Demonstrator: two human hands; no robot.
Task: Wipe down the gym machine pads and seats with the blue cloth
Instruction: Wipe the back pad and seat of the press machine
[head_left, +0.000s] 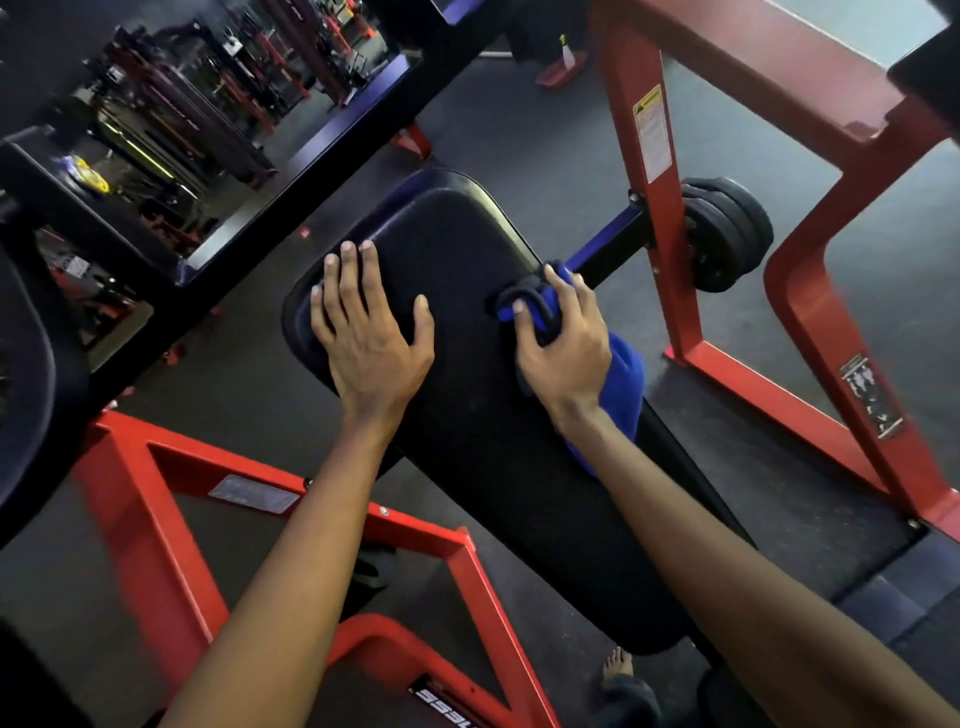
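Left hand (370, 332) lies flat on the black pad (467, 415), fingers straight and spread. Right hand (563, 345) curls its fingers round the bunched blue cloth (621, 364) at the pad's right edge (cloth trails under the wrist). Red frame (649, 156) stands beside.

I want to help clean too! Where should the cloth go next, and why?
Probably slide the right hand and its bunched cloth leftward across the pad; the cloth sits at the pad's right edge, and the left hand lies flat on it.
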